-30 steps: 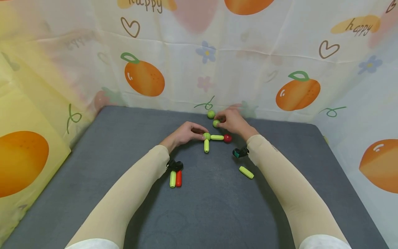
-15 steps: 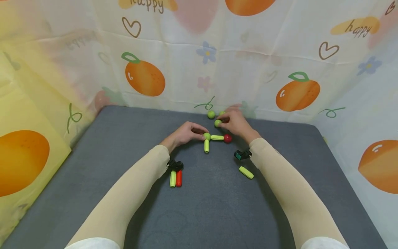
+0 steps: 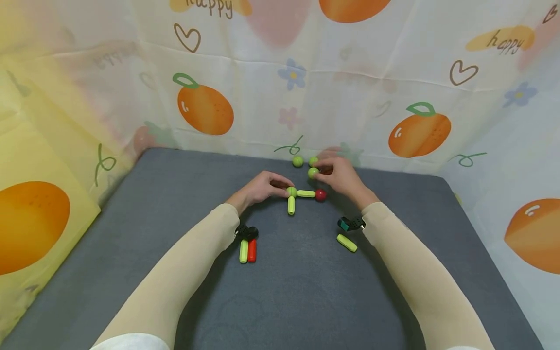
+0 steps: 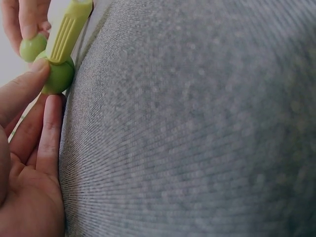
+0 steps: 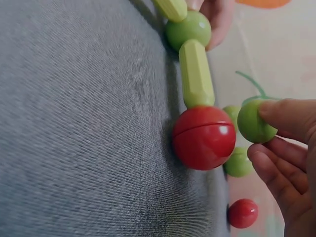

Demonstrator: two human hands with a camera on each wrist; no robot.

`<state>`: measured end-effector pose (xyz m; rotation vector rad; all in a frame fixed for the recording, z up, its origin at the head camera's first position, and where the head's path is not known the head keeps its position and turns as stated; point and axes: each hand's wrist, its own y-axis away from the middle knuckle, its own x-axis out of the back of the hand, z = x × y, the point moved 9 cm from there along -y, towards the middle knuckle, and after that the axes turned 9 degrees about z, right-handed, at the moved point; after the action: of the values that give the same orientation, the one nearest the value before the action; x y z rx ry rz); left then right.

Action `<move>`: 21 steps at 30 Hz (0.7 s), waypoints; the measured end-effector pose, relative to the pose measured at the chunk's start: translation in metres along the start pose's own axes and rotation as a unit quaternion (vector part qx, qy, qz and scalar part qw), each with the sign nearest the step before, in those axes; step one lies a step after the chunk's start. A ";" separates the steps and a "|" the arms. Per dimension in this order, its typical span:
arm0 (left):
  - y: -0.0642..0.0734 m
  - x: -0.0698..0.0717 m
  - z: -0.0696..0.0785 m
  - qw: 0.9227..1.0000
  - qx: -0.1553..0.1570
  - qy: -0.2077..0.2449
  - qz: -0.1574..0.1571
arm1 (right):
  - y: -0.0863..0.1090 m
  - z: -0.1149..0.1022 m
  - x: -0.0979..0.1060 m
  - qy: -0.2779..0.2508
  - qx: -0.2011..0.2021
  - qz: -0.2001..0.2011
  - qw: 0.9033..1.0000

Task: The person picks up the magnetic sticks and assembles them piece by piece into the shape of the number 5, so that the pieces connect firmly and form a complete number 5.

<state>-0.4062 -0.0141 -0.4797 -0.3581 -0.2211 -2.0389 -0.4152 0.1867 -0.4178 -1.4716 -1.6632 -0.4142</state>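
Note:
With thumb and fingers, my left hand [image 3: 262, 188] grips a green ball [image 4: 60, 78] resting on the table. Two yellow-green rods join this ball: one rod [image 3: 290, 206] points toward me, the other [image 5: 196, 74] runs right to a red ball [image 5: 204, 138]. Beyond that assembly, my right hand [image 3: 343, 177] pinches a loose green ball [image 5: 256, 121] between thumb and fingertips, apart from the rods. Behind it are two more green balls, a left one [image 3: 297, 161] and a right one [image 3: 312, 161]. Another red ball [image 5: 243, 213] shows in the right wrist view; the right hand hides it from the head view.
A yellow-green rod [image 3: 243, 252] and a red rod [image 3: 252, 251] lie side by side below the left wrist. One more yellow-green rod [image 3: 347, 243] lies near the right wrist. A printed cloth [image 3: 258, 97] hangs behind the grey table [image 3: 288, 301].
My right hand has shifted a little to the right with the pinched green ball. A green ball behind it has come into view. The left hand and the joined rods have stayed put.

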 end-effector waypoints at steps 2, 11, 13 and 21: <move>0.000 -0.001 0.000 1.000 0.002 0.001 0.000 | 0.006 -0.003 0.003 -0.005 0.001 0.003 1.000; 0.003 0.000 -0.002 1.000 0.002 0.003 0.001 | 0.032 -0.016 0.012 -0.034 -0.006 0.023 0.999; 0.004 -0.001 -0.003 1.000 0.005 0.004 0.001 | 0.037 -0.020 0.014 -0.037 -0.004 0.028 0.999; 0.003 -0.001 0.000 1.000 0.002 0.002 -0.002 | 0.059 -0.035 0.018 -0.056 0.000 0.048 0.997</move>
<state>-0.4034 -0.0148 -0.4799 -0.3525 -0.2237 -2.0416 -0.3465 0.1878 -0.4004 -1.5934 -1.6709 -0.2819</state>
